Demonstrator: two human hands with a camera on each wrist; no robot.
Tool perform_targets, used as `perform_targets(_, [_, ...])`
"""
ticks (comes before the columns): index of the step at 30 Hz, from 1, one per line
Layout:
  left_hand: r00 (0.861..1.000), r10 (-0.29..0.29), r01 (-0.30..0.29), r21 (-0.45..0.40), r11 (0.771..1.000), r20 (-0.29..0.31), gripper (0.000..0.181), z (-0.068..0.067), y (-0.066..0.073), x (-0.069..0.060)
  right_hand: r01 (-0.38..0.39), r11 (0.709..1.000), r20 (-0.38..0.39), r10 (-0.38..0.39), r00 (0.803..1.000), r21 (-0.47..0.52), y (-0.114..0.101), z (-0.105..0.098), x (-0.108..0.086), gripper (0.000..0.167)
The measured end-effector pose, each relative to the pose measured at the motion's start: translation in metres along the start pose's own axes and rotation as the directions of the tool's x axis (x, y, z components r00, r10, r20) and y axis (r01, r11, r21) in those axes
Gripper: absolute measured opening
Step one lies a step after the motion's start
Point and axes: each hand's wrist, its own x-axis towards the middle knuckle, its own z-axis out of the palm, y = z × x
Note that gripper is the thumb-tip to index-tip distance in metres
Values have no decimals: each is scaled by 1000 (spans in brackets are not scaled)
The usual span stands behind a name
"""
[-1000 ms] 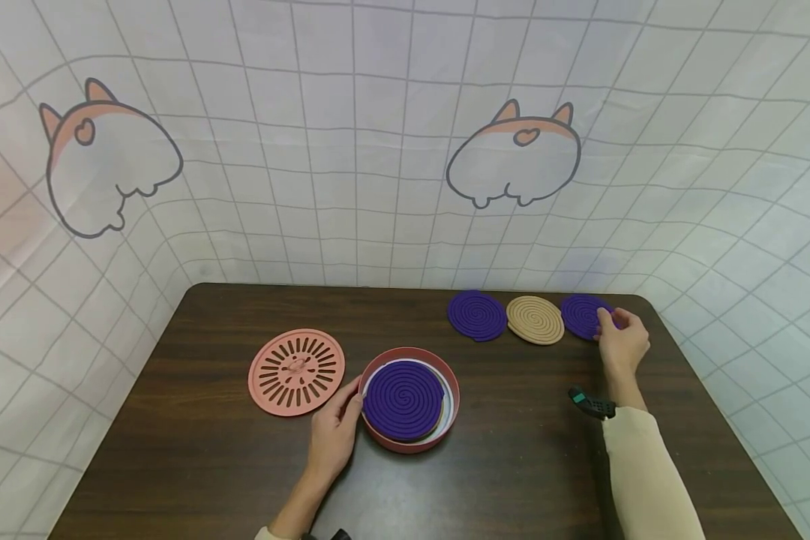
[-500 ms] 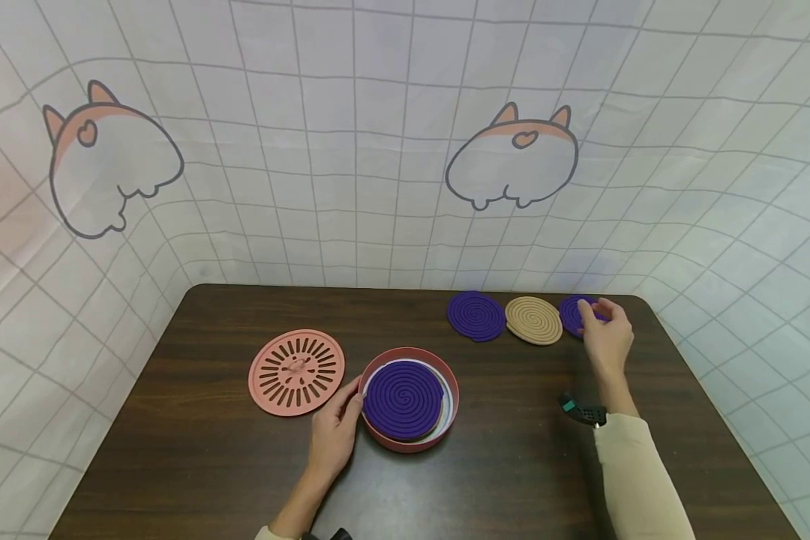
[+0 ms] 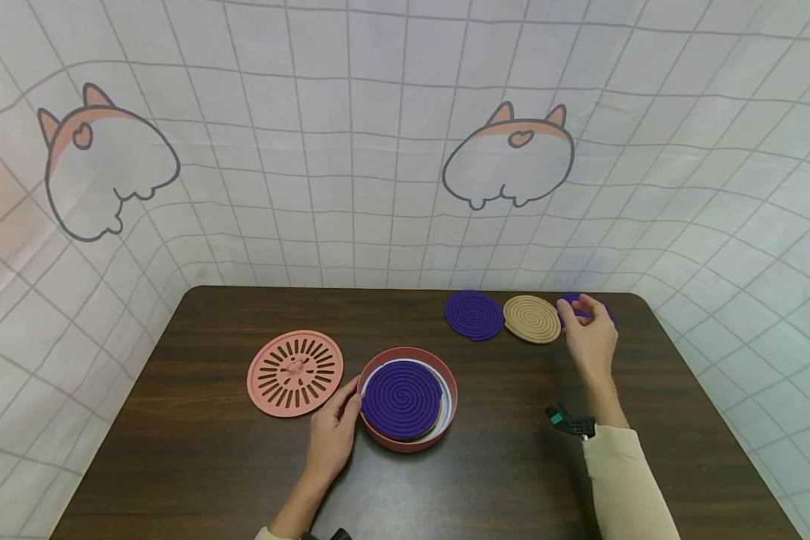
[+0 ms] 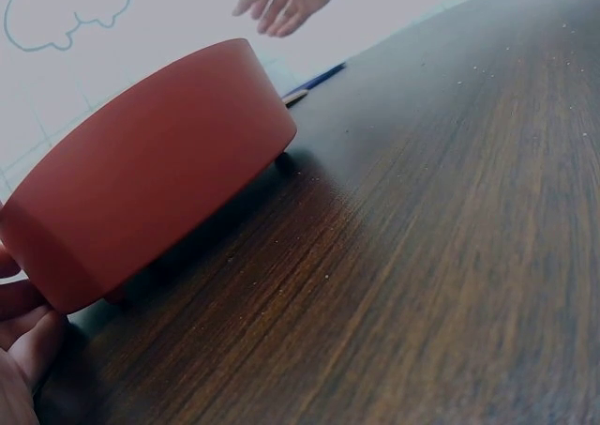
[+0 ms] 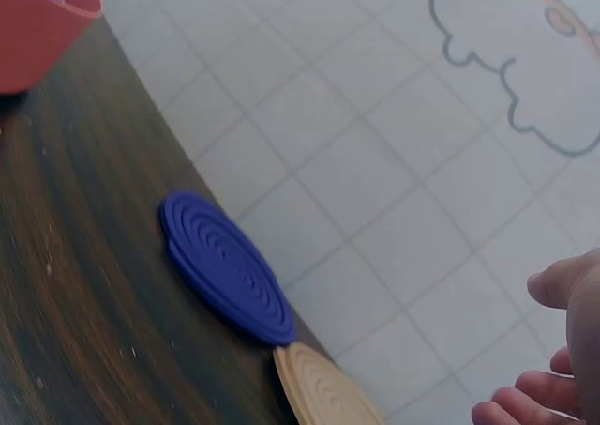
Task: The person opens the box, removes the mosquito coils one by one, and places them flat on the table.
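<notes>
- The right hand (image 3: 590,341) was at the far right of the table, over the far-right purple disc (image 3: 571,298) and partly hiding it; whether they touched could not be told.
- In the right wrist view its thumb and fingers stood wide apart, with nothing between them.
- The left hand (image 3: 333,435) held the left side of the red bowl (image 3: 405,352), thumb and fingers set about the outer wall.
- The bowl stood near the middle of the table (image 3: 506,472), and the left wrist view showed short feet (image 4: 114,295) beneath it.
- A purple spiral disc (image 3: 402,400) lay on top inside the bowl, with white showing around it, mostly on the right.
- On the far side, right of centre, three spiral discs lay in a row: a purple one (image 3: 474,315) at left, the tan disc (image 3: 532,319) between, and the far-right one under the right hand.
- The pink slotted disc (image 3: 295,373) lay flat, left of the bowl and a little farther off.
- A black band (image 3: 570,424) circled the right wrist, just beyond the cream sleeve (image 3: 626,480).
- Behind the table hung a white gridded sheet (image 3: 297,180) with cartoon animal rumps (image 3: 509,165).
</notes>
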Motion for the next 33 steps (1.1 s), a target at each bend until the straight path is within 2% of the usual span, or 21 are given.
perform_targets(6, [1000,-2,2,-11,1000,1,32,0,-1,0,28,999,-6,-29,1000,-23,-10,5,-12,62])
perform_targets(12, [1000,-4,4,-3,1000,5,32,0,0,0,52,999,-1,-52,999,10,-16,11,-23,57])
perform_targets(23, [1000,-6,6,-1,1000,9,33,0,-1,0,20,999,11,-21,1000,44,-22,21,-39,55])
perform_targets(33, [1000,-5,5,-5,1000,10,32,0,-1,0,14,991,46,-20,999,132,-24,28,-52,58])
